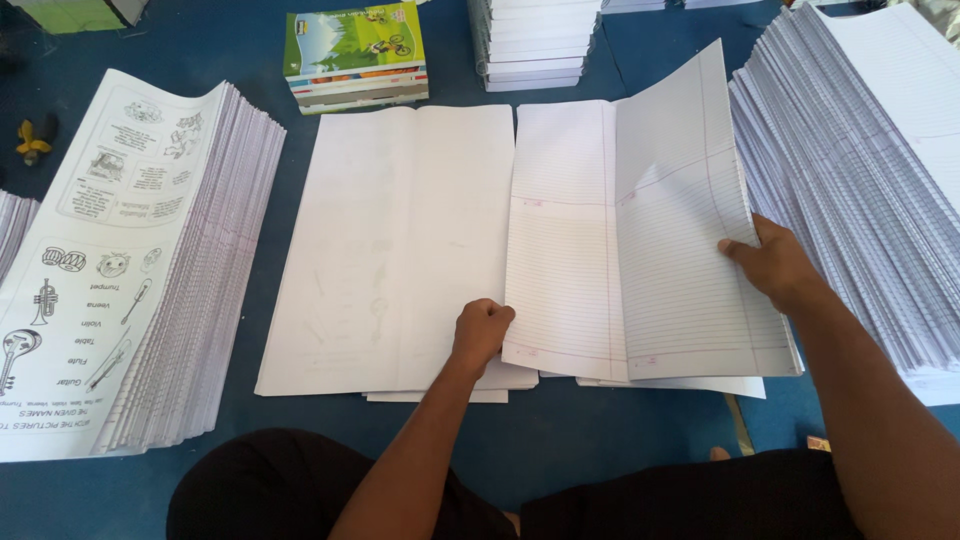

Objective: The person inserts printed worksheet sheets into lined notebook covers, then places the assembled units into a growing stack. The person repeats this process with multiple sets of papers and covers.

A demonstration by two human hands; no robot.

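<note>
A big ruled sheet (640, 250), folded down its middle, lies in front of me on a blue surface. My right hand (775, 262) pinches its right edge, and that half is lifted slightly. My left hand (482, 330) is closed in a fist, pressing on the sheet's lower left corner where it overlaps a blank white sheet (395, 240). More white sheets stick out under both.
A tall stack of ruled sheets (860, 170) rises at the right. A stack of printed picture sheets (130, 270) stands at the left. A pile of colourful booklets (355, 55) and a white paper stack (535, 45) sit at the back. My knees are at the bottom.
</note>
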